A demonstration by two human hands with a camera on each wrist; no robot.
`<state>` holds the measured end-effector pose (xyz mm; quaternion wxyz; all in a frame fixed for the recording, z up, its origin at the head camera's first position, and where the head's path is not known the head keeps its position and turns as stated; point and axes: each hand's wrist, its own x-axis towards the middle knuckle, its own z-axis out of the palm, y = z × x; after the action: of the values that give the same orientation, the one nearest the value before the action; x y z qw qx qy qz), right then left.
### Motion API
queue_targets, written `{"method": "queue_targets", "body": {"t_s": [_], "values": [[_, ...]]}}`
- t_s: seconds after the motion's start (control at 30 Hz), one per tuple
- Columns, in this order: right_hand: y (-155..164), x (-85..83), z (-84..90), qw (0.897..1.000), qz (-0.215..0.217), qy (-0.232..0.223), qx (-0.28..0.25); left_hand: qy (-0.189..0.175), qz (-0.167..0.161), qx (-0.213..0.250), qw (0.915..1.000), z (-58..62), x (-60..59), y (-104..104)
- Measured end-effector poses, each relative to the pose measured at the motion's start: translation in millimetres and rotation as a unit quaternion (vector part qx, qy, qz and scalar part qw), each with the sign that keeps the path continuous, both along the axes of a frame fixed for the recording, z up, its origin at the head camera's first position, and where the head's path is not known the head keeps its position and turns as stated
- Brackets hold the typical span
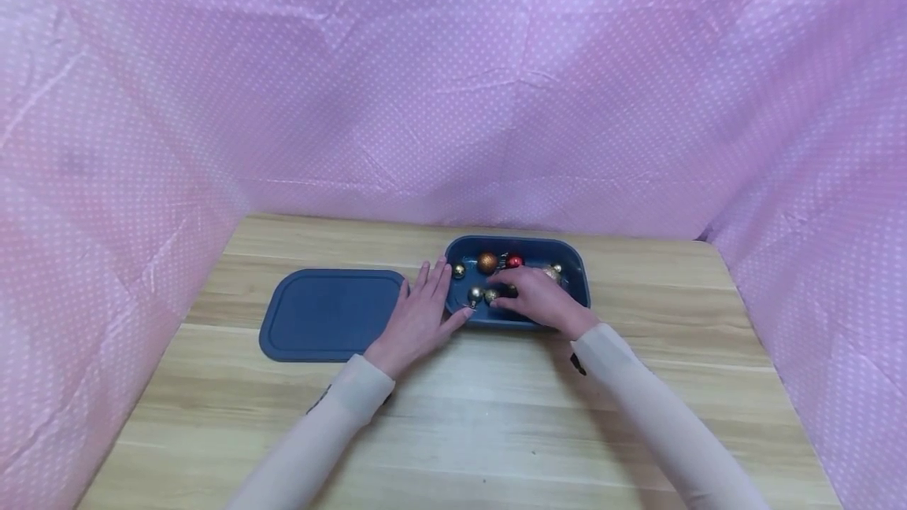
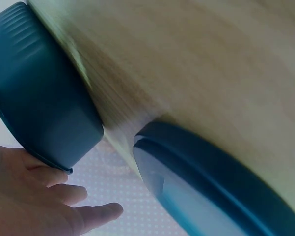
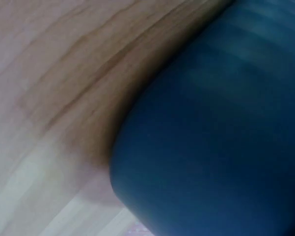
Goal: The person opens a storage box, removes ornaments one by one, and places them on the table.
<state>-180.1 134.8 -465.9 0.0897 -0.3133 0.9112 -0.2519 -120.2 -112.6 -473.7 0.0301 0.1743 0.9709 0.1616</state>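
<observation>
A dark blue rectangular box (image 1: 577, 270) stands on the table, holding several small Christmas baubles. Inside it show a copper bauble (image 1: 486, 262), a red bauble (image 1: 514, 260) and some gold ones. My left hand (image 1: 418, 321) rests with fingers spread at the box's left end; the left wrist view has the fingers along the box's rim (image 2: 49, 164). My right hand (image 1: 534, 296) reaches into the box over its front wall, thumb and fingers parted, the thumb close beside a small gold bauble (image 1: 491, 297). The palm hides part of the contents. Only the box's outer wall (image 3: 211, 147) fills the right wrist view.
A flat dark blue lid (image 1: 329, 313) lies left of the box, its right edge under or beside my left hand. The table (image 1: 453, 431) has a wood-grain top. Pink dotted cloth (image 1: 453, 101) hangs behind it and along both sides.
</observation>
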Motion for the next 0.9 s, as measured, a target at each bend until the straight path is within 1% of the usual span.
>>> {"method": "queue_targets", "body": {"t_s": [0.17,0.43,0.7,0.9], "values": [[-0.1,-2.1,-1.3,1.0,0.008,-0.002,-0.001,0.002,0.001,0.003,1.0,-1.3,-0.3,-0.2],[-1.0,-2.1,-1.9,1.0,0.001,-0.014,0.007,-0.004,0.005,0.001,1.0,0.3,-0.2,0.1],[0.5,-2.4,-3.0,1.0,0.008,-0.019,0.014,-0.005,0.004,0.0,1.0,-0.5,0.5,0.4],[2.4,-0.6,-0.4,1.0,-0.005,-0.024,0.011,-0.011,0.003,0.001,0.9999,0.7,1.0,-0.1]]}}
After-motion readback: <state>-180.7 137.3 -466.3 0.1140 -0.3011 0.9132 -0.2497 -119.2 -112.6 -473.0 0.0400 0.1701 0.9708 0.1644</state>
